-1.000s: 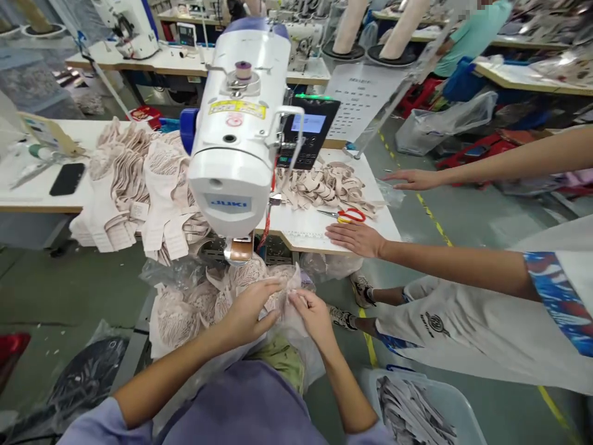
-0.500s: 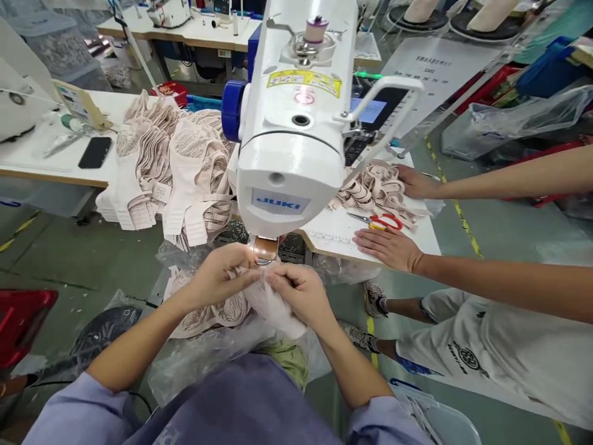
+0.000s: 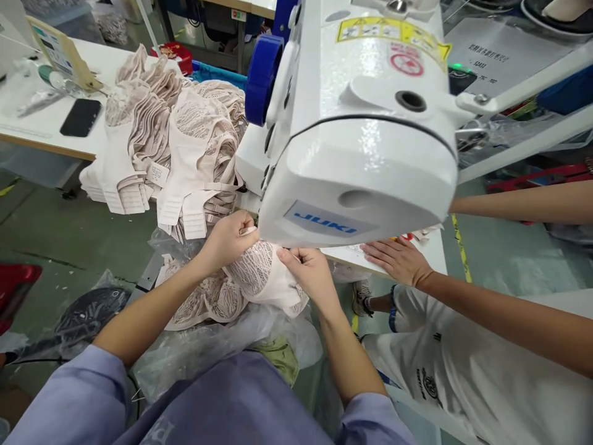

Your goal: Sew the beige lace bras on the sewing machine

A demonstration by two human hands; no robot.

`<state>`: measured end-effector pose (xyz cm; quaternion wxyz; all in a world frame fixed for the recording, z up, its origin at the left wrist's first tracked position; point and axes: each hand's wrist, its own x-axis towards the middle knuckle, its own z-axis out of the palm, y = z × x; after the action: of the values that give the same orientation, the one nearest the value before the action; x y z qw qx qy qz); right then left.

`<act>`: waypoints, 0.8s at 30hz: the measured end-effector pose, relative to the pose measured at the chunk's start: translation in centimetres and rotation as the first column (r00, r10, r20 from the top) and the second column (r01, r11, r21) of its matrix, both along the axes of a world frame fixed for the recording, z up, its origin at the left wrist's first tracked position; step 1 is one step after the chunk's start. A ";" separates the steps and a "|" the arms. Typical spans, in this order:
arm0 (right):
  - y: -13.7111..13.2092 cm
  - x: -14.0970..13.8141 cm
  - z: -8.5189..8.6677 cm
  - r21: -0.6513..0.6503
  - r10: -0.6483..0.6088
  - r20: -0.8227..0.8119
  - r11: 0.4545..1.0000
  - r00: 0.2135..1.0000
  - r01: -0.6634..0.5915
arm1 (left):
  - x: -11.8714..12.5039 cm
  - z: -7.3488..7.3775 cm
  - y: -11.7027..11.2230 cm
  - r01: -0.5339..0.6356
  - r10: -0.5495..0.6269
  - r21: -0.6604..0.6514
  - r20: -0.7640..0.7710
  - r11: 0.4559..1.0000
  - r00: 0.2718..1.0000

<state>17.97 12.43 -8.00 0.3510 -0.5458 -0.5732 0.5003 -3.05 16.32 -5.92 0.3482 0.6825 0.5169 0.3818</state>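
In front of me, the head of a white sewing machine point(image 3: 365, 167) looms large and covers its needle area. My left hand point(image 3: 230, 240) is closed in a pinch on the upper edge of a beige lace bra point(image 3: 254, 270), just below the machine head. On the bra's right side, my right hand point(image 3: 309, 275) pinches the fabric between thumb and fingers. The bra hangs between both hands with its lace cup facing me. More lace bras point(image 3: 199, 303) lie beneath it on clear plastic point(image 3: 199, 352) over my lap.
Stacks of beige bras point(image 3: 185, 154) lie left of the machine, with a black phone point(image 3: 80, 117) farther left. At the right, a co-worker's hand point(image 3: 398, 261) rests flat on the white table point(image 3: 438, 250), near red-handled scissors point(image 3: 406, 237) partly hidden by the machine.
My view has moved closer to the machine, which looks larger and hides more of the right table. The fabric in my hands has spread, and its lace cup now shows.
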 end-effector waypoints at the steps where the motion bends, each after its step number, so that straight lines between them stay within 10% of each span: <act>1: 0.1 0.0 0.1 -0.012 0.012 0.002 1.000 1.000 -0.012 | 0.0 0.0 0.0 -0.001 0.001 0.006 0.002 1.000 1.000; 24: 1.0 0.0 -0.6 0.026 -0.039 -0.032 0.999 0.999 0.040 | -0.3 0.9 0.6 0.027 -0.021 0.042 -0.156 0.999 0.987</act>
<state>18.01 13.47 -8.65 0.3771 -0.5445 -0.5631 0.4942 -3.37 16.88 -5.04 0.2963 0.7239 0.5257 0.3343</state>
